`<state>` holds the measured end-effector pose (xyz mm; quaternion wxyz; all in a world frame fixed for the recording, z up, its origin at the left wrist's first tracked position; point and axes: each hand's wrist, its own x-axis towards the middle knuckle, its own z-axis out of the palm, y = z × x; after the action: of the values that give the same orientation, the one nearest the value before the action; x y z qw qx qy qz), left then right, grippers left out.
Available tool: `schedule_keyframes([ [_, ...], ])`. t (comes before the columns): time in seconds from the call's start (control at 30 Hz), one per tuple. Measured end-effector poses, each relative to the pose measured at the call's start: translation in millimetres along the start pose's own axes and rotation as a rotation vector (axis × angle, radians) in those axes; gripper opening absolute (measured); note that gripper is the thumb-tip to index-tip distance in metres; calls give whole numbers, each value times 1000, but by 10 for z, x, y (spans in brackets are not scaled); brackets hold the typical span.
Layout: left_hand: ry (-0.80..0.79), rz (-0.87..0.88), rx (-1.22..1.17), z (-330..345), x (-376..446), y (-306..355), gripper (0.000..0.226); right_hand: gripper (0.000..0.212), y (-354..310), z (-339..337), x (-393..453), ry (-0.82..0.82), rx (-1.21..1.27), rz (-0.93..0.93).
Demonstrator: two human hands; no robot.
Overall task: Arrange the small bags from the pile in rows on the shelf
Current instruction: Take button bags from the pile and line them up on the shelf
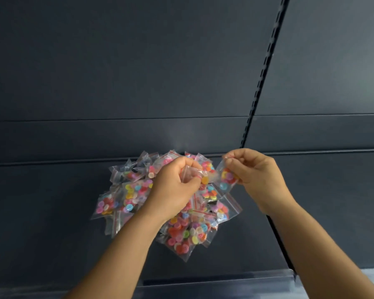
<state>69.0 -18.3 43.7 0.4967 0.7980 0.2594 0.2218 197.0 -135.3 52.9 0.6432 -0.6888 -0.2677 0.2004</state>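
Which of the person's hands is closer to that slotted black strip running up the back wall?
The right hand. It pinches a small bag just below and beside the foot of the slotted strip. The left hand grips another bag over the pile, farther left.

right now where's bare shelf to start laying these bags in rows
Bare shelf lies left of the pile, and more right of it, past the right hand. The middle is crowded: heaped bags, with the left hand over them.

Pile of bags on shelf, against back panel; slotted upright behind right.
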Motion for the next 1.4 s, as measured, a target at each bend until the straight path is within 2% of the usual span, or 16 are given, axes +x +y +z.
schedule_keyframes([
  [0.17, -30, 2, -67, 432, 154, 234, 14, 31, 30, -545, 66, 7, -150, -11],
  [0.27, -52, -15, -151, 741, 239, 370, 6, 24, 55, -883, 137, 42, -111, 7],
  [0.33, -57, -48, -176, 968, 298, 430, 14, 16, 95, -1115, 200, 52, -90, 22],
  [0.47, -35, -66, -78, 1445, 416, 486, 29, 18, 263, -1548, 330, 16, -103, 40],
  [0.6, 47, -82, -33, 1809, 504, 534, 12, 17, 419, -1890, 482, -18, -143, 79],
  [0.7, 75, -86, 27, 1998, 571, 529, 14, 11, 514, -2067, 613, -9, -182, 108],
  [0.87, 87, -118, 146, 2233, 765, 427, 15, 12, 743, -2158, 860, -65, -332, 151],
  [1.03, 100, -82, 282, 2393, 1088, 335, 12, 15, 913, -2071, 1117, -53, -470, 79],
  [1.1, 104, -83, 348, 2421, 1210, 296, 12, 22, 951, -2063, 1189, -59, -519, 62],
  [1.17, 100, -61, 466, 2415, 1266, 278, 25, 35, 979, -2093, 1223, -101, -637, 13],
  [1.23, 66, 9, 630, 2390, 1220, 293, 41, 43, 983, -2133, 1195, -178, -816, -113],
  [1.3, -57, 102, 762, 2388, 1090, 310, 50, 50, 959, -2167, 1102, -319, -996, -199],
  [1.4, -287, 99, 856, 2424, 859, 267, 56, 56, 930, -2191, 907, -550, -1203, -158],
])
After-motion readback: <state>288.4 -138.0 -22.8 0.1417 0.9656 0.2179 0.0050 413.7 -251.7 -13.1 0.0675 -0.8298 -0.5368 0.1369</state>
